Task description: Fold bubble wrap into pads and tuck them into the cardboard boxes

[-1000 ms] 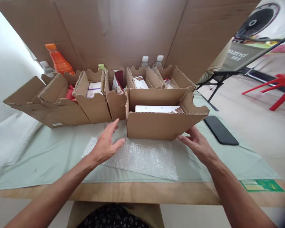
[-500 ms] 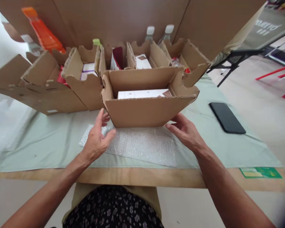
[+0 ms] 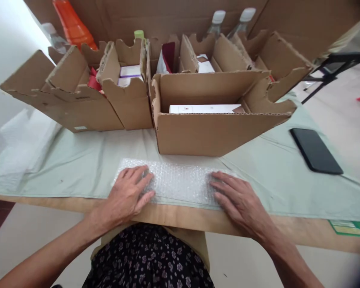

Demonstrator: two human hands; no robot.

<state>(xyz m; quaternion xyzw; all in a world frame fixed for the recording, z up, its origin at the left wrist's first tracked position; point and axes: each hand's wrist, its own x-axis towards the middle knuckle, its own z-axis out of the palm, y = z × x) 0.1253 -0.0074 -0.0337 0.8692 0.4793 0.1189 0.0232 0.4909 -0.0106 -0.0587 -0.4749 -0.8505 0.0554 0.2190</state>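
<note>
A sheet of bubble wrap lies flat on the pale green cloth near the table's front edge. My left hand rests on its left end, fingers spread flat. On its right end lies my right hand, also flat and holding nothing. Just behind the sheet stands an open cardboard box with a white carton inside it.
Several more open cardboard boxes with small cartons and red items line the back, before a tall cardboard wall. An orange bottle and clear bottles stand behind them. A black phone lies at right, folded white wrap at left.
Both hands have left the sides of the front box and come down flat onto the bubble wrap. The box has been set back on the cloth. The view has tilted downward.
</note>
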